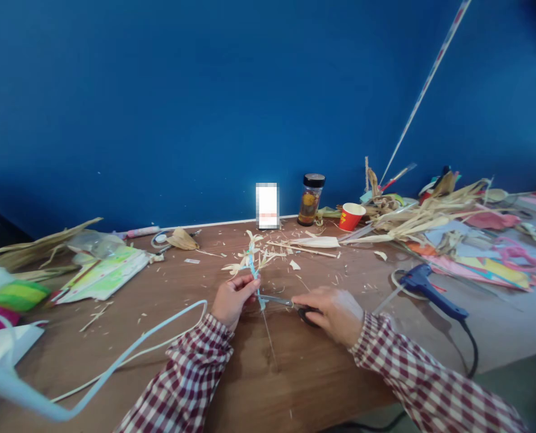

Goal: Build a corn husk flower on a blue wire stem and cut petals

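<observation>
My left hand (232, 298) pinches a small craft piece (251, 260) made of pale dried husk strips wound with light blue tape, held upright over the brown table (295, 373). My right hand (331, 313) is closed round the black handles of a pair of scissors (279, 300). The scissor blades point left and meet the blue-wrapped stem just below my left fingers. A thin stick runs down from the piece toward the table. Both sleeves are red and white check.
Husk scraps litter the table. A blue glue gun (423, 287) with its cord lies to the right, a red paper cup (351, 216) and a dark-lidded jar (310, 199) stand by the blue wall. Husk piles and coloured paper sit right; a green-printed packet (105, 273) and white cable (127, 352) left.
</observation>
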### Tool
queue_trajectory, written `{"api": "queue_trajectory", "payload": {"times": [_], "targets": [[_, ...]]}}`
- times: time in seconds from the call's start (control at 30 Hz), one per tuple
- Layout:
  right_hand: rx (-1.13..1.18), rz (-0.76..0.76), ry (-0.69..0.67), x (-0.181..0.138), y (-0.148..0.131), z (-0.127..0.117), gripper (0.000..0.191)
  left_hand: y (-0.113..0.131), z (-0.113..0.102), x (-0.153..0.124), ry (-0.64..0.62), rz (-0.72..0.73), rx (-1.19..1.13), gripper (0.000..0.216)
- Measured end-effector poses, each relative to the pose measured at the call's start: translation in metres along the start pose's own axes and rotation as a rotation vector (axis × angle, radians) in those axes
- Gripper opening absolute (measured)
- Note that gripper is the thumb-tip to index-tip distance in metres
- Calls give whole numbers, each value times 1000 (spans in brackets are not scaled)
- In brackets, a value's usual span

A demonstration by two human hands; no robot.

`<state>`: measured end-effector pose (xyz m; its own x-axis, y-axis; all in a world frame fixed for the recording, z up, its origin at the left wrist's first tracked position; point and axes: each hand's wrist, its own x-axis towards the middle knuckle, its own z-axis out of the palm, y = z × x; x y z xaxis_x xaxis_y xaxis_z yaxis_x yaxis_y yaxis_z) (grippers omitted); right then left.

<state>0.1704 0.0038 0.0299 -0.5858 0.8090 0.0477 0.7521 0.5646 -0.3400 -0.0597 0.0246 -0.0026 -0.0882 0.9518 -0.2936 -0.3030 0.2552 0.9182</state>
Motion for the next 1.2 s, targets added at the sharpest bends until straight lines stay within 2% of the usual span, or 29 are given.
{"api": "queue_trajectory", "payload": {"times": [0.2, 0.43, 0.57, 0.73, 1.0, 1.2], "targets": [[-88, -7, -25, 0, 1, -2, 32, -3, -2, 2, -9, 23, 5, 35], [-237, -92, -75, -4, -6, -19, 33, -3, 0, 2, -20, 39, 39, 34], [-294, -116, 20, -5, -9, -20, 30, -1, 1, 0, -8, 44, 44, 35], [-362, -119, 106, -7, -8, -7, 28, 0, 3, -1, 10, 21, 78, 35], [-182, -125, 22, -19, -4, -9, 31, -1, 2, 0, 16, 32, 47, 36], [-137, -49, 14, -15, -3, -4, 33, -4, -2, 2, -7, 39, 35, 34]]}}
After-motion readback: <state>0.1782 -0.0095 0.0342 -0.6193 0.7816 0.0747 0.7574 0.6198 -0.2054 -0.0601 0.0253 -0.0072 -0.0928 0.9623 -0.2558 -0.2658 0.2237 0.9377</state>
